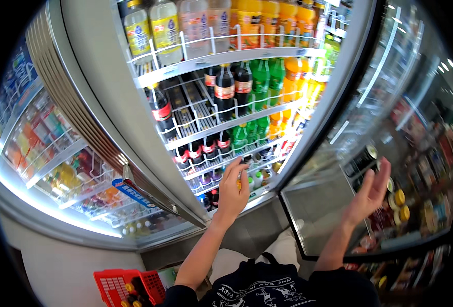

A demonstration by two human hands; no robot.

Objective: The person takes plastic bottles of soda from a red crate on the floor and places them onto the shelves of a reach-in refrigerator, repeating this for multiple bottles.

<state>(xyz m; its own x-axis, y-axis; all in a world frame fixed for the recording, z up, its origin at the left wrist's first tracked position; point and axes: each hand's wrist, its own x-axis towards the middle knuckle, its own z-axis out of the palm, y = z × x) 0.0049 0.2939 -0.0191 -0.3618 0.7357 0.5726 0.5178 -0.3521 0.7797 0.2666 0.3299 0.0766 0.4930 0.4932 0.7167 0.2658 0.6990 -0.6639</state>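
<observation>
My left hand [232, 190] hangs in front of the lower shelves of an upright drinks refrigerator, its fingers spread and nothing in them. My right hand [366, 197] is raised, fingers apart and empty, over the opened glass door [314, 215] in the picture; whether it touches the glass I cannot tell. On the middle shelf a dark soda bottle [161, 109] stands alone at the left, beside bare wire lanes [184, 103]. Farther right are more dark bottles [225, 90], green bottles [260, 76] and orange bottles [292, 71]. Small red-labelled bottles [209, 147] line the shelf below.
A red plastic basket [111, 286] holding yellow-capped bottles [132, 295] is at lower left. The neighbouring refrigerator door [92, 126] is closed, with a blue tag [132, 193] at its handle. Clear bottles with yellow labels [165, 30] fill the top shelf's left. Grey floor [255, 222] shows below.
</observation>
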